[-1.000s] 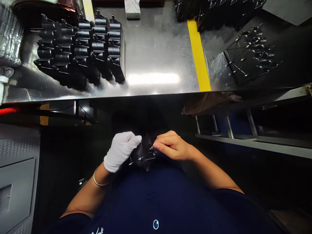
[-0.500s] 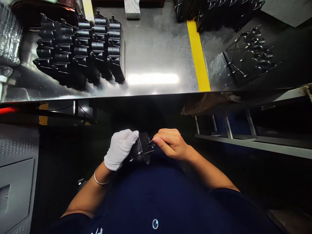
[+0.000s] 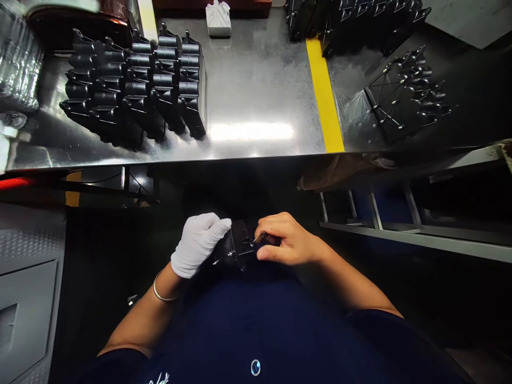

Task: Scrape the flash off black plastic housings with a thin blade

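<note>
My left hand (image 3: pixel 200 242), in a white glove, is closed around the left side of a black moulded part (image 3: pixel 239 242) in front of my body. Small shiny bosses show along the part's lower and right edges; its outline blends into the dark background. At the part's right edge is my right hand (image 3: pixel 286 238), bare, with curled fingers and the thumb a little apart below them. A thin, dark, shiny piece (image 3: pixel 261 237) shows at those fingertips; its kind cannot be made out.
Rows of black moulded parts (image 3: pixel 136 88) stand on the metal bench (image 3: pixel 256 85) at left, with more black parts (image 3: pixel 408 90) beyond a yellow stripe (image 3: pixel 325 96). A tissue pack (image 3: pixel 218 20) lies at the back. A metal rack (image 3: pixel 400 234) is at right, a grey cabinet (image 3: pixel 28 298) at left.
My right thumb has moved down and away from the fingers, loosening the earlier pinch. The left hand still grips the black part, nearly unmoved. The view has shifted slightly.
</note>
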Available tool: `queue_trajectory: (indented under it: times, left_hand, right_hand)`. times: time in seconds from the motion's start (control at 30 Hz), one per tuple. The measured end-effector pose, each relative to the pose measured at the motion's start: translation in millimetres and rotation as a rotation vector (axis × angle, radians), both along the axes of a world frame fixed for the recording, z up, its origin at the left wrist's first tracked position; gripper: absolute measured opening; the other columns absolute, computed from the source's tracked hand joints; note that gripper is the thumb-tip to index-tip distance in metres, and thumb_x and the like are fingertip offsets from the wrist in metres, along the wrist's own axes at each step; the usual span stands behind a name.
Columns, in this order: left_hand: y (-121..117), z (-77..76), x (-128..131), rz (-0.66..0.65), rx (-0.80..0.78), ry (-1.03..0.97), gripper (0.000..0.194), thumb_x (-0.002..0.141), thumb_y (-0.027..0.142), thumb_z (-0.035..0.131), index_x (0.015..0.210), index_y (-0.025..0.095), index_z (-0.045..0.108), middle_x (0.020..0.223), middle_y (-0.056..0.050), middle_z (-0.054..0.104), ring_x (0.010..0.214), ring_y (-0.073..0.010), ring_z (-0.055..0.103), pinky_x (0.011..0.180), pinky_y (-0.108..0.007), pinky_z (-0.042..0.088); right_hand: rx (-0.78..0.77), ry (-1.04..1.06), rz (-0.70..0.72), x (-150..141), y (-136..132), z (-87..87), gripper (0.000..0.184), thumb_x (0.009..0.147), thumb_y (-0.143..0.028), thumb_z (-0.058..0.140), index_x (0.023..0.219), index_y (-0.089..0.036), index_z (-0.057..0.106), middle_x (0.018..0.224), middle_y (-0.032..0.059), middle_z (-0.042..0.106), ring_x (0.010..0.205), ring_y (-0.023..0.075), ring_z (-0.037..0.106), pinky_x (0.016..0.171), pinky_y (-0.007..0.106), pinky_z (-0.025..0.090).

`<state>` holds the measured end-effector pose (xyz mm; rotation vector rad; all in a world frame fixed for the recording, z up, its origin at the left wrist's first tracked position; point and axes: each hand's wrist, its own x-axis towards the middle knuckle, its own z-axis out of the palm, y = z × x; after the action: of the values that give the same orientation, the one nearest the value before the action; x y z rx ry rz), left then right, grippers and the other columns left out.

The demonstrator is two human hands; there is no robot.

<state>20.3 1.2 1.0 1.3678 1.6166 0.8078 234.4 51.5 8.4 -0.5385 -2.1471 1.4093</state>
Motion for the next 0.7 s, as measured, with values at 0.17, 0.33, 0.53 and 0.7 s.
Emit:
queue_trajectory:
  times: [0.17, 0.33, 0.53, 0.7]
  left_hand:
    - [1, 1.2, 3, 0.004, -0.034, 0.005, 0.049, 0.081, 0.050, 0.054, 0.046, 0.022, 0.034, 0.046, 0.005, 0.030, 0.045, -0.0089, 0.027, 0.044, -0.026, 0.025]
    - [1, -4.0, 6, 0.039, -0.057, 0.048, 0.051, 0.082, 0.052, 0.051, 0.047, 0.023, 0.028, 0.047, 0.006, 0.027, 0.046, -0.0092, 0.025, 0.044, -0.026, 0.025]
    - [1, -8.7, 11, 0.148, -0.080, 0.037, 0.048, 0.085, 0.049, 0.050, 0.050, 0.023, 0.030, 0.050, 0.005, 0.030, 0.047, -0.0100, 0.028, 0.045, -0.026, 0.028]
    - [3, -3.8, 14, 0.167, -0.120, -0.030, 0.043, 0.087, 0.045, 0.048, 0.052, 0.022, 0.035, 0.051, 0.004, 0.036, 0.049, -0.0105, 0.032, 0.047, -0.026, 0.033]
  right_hand:
    - [0.238, -0.073, -0.070, -9, -5, -6.4, 0.049, 0.088, -0.057, 0.054, 0.060, -0.017, 0.049, 0.055, -0.0031, 0.046, 0.051, 0.0075, 0.040, 0.050, 0.021, 0.031]
    - [0.355, -0.154, -0.191, -8, -7, -8.8, 0.054, 0.088, -0.059, 0.054, 0.054, -0.018, 0.041, 0.053, -0.0043, 0.036, 0.050, 0.0075, 0.034, 0.048, 0.023, 0.022]
    - [0.512, -0.252, -0.280, -11, -9, -14.7, 0.055, 0.095, -0.055, 0.042, 0.055, -0.017, 0.045, 0.055, -0.0020, 0.040, 0.052, 0.0094, 0.033, 0.050, 0.025, 0.022]
    - [0.589, -0.229, -0.414, -15, -8, -20.3, 0.050, 0.095, -0.057, 0.040, 0.071, -0.016, 0.057, 0.062, 0.0017, 0.051, 0.060, 0.0125, 0.043, 0.057, 0.025, 0.032]
